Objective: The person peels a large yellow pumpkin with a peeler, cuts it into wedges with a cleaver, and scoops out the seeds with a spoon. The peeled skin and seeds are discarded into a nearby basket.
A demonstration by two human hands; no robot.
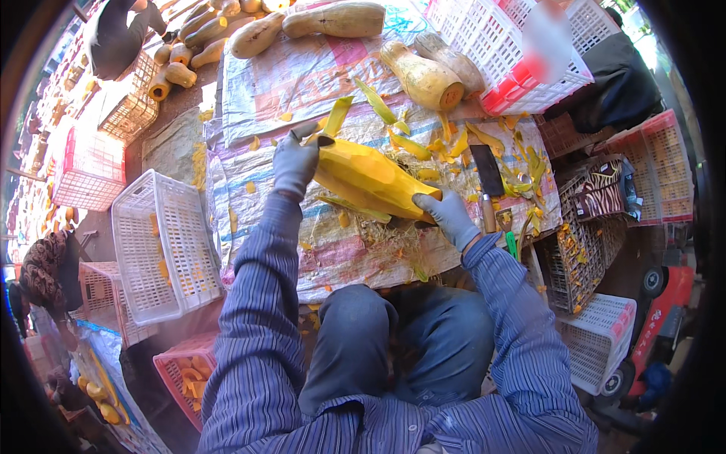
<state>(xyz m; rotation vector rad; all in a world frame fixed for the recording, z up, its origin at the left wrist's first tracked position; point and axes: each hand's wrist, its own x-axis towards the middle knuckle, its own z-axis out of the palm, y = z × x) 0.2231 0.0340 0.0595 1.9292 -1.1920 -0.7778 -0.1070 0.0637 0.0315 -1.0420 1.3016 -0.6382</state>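
A large peeled yellow squash (pixel 368 179) is held between my gloved hands above a table spread with woven plastic sacks (pixel 255 255). My left hand (pixel 297 162) grips its upper left end, fingers curled over the rim. At the lower right end, my right hand (pixel 447 214) holds the narrower tip, thumb on top. Strips of peel (pixel 377 102) and orange scraps lie around. Right of the squash rest a cleaver with a dark blade (pixel 486 170) and wooden handle, and a peeler with a green handle (pixel 511 245).
Unpeeled squashes (pixel 422 74) lie along the far side. A white plastic crate (pixel 164 249) stands at left, a pink crate of orange pieces (pixel 193 374) at lower left. More crates (pixel 598 340) and a red wheeled machine (pixel 661 323) are at right. A person (pixel 116 40) is at upper left.
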